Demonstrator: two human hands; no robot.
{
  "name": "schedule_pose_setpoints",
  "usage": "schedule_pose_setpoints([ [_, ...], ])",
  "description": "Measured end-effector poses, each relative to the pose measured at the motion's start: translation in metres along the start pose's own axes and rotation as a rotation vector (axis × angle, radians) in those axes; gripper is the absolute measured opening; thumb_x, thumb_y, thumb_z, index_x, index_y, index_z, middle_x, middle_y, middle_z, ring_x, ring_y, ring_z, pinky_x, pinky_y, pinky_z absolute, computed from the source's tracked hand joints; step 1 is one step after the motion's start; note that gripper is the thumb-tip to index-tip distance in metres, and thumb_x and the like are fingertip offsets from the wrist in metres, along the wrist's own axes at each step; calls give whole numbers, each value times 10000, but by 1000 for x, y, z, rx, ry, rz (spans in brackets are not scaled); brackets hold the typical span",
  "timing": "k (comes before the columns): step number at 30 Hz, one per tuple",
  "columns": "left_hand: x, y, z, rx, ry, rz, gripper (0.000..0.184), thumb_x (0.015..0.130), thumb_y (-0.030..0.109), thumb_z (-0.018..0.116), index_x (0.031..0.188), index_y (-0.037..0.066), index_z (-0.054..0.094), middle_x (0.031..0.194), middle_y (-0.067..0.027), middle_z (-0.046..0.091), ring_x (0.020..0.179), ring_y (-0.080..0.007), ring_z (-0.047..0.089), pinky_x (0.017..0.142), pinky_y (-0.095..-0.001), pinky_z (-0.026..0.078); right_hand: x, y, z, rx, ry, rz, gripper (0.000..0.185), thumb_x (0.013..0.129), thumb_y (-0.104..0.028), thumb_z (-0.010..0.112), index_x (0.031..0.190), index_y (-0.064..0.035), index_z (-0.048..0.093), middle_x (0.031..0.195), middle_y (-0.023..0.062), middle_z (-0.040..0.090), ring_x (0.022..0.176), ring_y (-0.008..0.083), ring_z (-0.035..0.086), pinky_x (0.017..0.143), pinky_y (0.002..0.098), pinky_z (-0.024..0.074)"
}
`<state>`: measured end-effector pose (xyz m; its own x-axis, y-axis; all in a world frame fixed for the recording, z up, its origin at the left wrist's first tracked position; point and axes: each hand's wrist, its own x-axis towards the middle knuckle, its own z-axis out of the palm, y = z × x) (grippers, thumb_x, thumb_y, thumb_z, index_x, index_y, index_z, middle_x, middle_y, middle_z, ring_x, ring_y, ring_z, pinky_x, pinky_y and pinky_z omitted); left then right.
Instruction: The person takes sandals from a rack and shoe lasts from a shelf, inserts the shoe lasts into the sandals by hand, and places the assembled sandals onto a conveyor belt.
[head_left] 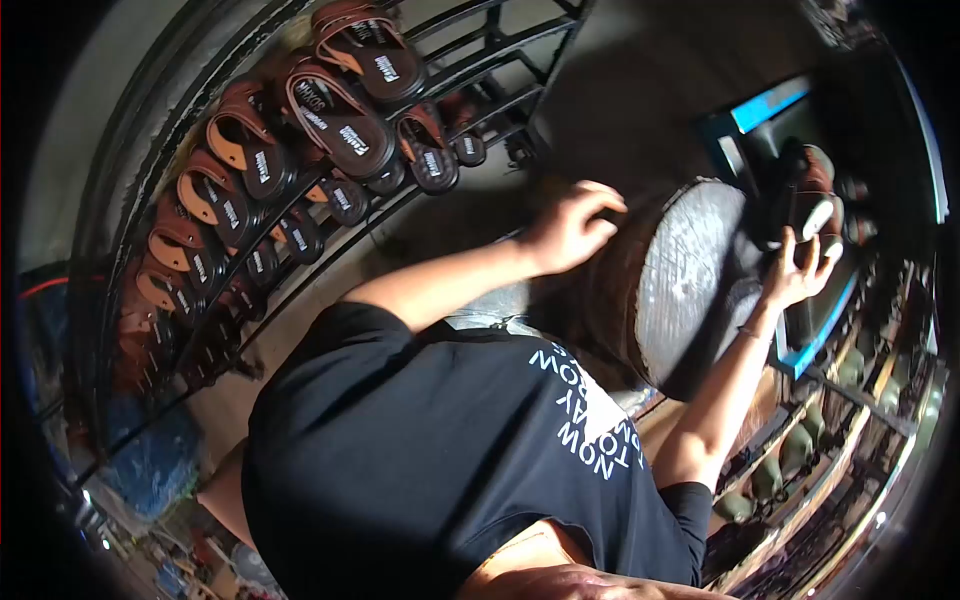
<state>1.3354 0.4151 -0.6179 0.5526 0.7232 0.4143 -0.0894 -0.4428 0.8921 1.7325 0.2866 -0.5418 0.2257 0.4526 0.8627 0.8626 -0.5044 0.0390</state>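
My left hand [575, 228] is raised just left of a round, dark block with a worn grey top [690, 270]. Its fingers are loosely curled with a gap between them and the thumb, and nothing shows in them. On the far side of the block, my right hand [803, 270] reaches over a blue-edged frame [772, 104], fingers apart. Close to those fingertips is a brown and dark shoe or sandal [817, 170] with a pale patch; whether they touch it I cannot tell.
A black metal rack [490, 45] at the upper left carries rows of brown sandals [345, 125]. Along the lower right, a shelf holds several greenish shoe lasts [797, 447]. A blue plastic bag [150, 455] lies at the lower left.
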Motion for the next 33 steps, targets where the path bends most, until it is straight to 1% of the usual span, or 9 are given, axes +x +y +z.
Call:
schedule_pose_setpoints([
  [5,-104,-135,-114,366,385,-531,359,857,-21,715,1203,23,628,1119,-105,700,1069,-239,666,947,-358,524,70,80,99,40,-245,261,581,787,-568,813,1183,-144,776,1377,209,615,1299,363,557,1085,460,460],
  [7,-120,-146,-136,446,401,-559,342,857,-26,717,1184,26,629,1074,-103,699,1011,-217,668,913,-340,529,70,184,139,-219,-483,-436,621,861,-564,749,1347,-183,684,1442,172,574,1326,344,536,1102,455,447],
  [9,-122,-147,-139,404,446,-559,322,862,-10,723,1169,31,633,1041,-87,698,968,-198,669,869,-325,536,73,153,126,-117,-465,39,535,963,-444,682,1436,-206,606,1489,117,543,1352,342,515,1111,451,444],
  [11,-115,-123,-140,378,463,-594,278,872,34,742,1134,31,646,993,-71,698,914,-176,671,821,-307,541,60,143,96,-388,-403,-444,398,1025,-330,621,1398,-195,639,1518,125,510,1387,348,486,1131,437,430],
  [15,-77,-6,-160,561,380,-92,213,828,-5,777,1005,26,663,969,-105,689,872,-223,689,780,-340,552,1,37,-5,447,-500,235,348,1058,-235,576,1370,-97,646,1534,147,490,1417,288,468,1150,424,422],
  [17,-64,28,-182,619,482,115,226,799,-36,790,965,33,654,945,-106,678,818,-223,677,732,-330,543,-31,31,-48,483,-566,137,323,1062,-213,568,1328,-55,664,1513,128,520,1384,270,501,1145,416,430],
  [27,-14,24,-262,754,632,-400,809,869,235,805,1456,-139,393,1310,-333,601,1088,-311,699,838,-352,597,-117,10,-175,561,-481,612,241,1036,-141,607,1136,54,708,1262,143,698,1132,230,648,1029,345,498],
  [29,9,17,-276,855,592,-425,930,872,380,778,1449,-189,322,1472,-425,388,1352,-495,479,1126,-483,425,-124,9,-183,600,-442,668,211,1029,-131,613,1119,26,722,1255,130,702,1091,206,656,981,330,512],
  [33,46,-5,-295,864,698,-672,954,870,551,726,1419,-152,388,1440,-390,449,1367,-475,466,1149,-494,389,-124,8,-202,610,-447,735,220,1027,-148,627,1140,9,732,1147,102,737,987,170,678,878,297,532],
])
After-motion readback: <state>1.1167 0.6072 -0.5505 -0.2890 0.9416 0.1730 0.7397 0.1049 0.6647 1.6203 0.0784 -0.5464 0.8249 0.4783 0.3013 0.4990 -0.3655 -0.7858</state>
